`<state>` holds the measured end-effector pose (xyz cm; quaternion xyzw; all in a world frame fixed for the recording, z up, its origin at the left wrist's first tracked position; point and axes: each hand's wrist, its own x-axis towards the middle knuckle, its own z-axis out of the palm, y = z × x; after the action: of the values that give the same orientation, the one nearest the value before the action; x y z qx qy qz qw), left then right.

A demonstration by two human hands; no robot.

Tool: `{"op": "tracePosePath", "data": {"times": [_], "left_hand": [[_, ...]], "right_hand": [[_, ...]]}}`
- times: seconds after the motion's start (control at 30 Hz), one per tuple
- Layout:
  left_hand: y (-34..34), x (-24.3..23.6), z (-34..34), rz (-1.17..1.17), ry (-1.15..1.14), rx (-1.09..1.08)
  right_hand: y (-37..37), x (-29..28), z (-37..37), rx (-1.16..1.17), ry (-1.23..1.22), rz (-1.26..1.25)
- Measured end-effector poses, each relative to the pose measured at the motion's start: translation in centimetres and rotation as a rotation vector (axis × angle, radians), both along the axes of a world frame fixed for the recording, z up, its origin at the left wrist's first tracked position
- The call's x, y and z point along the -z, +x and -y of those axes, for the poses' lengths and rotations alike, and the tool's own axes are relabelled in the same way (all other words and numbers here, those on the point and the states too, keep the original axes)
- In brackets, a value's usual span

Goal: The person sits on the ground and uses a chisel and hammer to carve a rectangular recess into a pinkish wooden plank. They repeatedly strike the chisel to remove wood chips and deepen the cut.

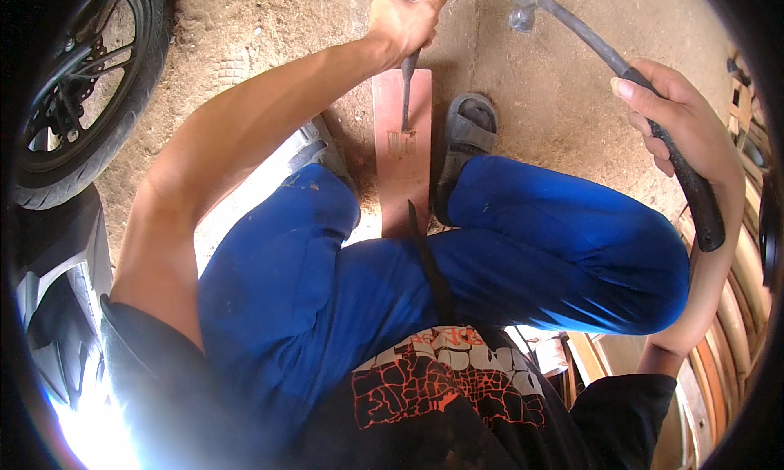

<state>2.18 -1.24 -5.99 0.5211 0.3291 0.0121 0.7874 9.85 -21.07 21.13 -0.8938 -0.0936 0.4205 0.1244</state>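
Observation:
A reddish wooden board [402, 180] lies lengthwise between my legs, with a small rectangular cut [402, 145] marked in its face. My left hand [402, 21] is closed round the handle of a chisel [407, 86], which stands almost upright with its tip at the far edge of that cut. Off to the right, my right hand [674, 115] grips a hammer [584, 33] by its dark handle. The hammer's metal head is raised at the upper right, apart from the chisel.
A motorcycle wheel [147, 78] stands at the upper left, with dark bodywork below it. Curved wooden pieces [735, 331] are stacked along the right edge. My sandalled foot [469, 135] rests beside the board on the bare, dusty floor [269, 29].

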Motion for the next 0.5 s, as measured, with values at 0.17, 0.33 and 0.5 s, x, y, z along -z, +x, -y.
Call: {"op": "tracePosePath", "data": {"times": [0.17, 0.33, 0.5], "left_hand": [[0.31, 0.27, 0.00, -0.040, 0.014, -0.020], [0.08, -0.07, -0.73, -0.041, 0.017, -0.007], [0.40, -0.44, -0.08, -0.005, -0.016, -0.028]], "right_hand": [[0.00, 0.10, -0.03, -0.032, -0.012, -0.038], [0.40, 0.69, 0.29, -0.062, -0.033, -0.075], [0.09, -0.12, 0.29, -0.062, -0.047, -0.012]]}}
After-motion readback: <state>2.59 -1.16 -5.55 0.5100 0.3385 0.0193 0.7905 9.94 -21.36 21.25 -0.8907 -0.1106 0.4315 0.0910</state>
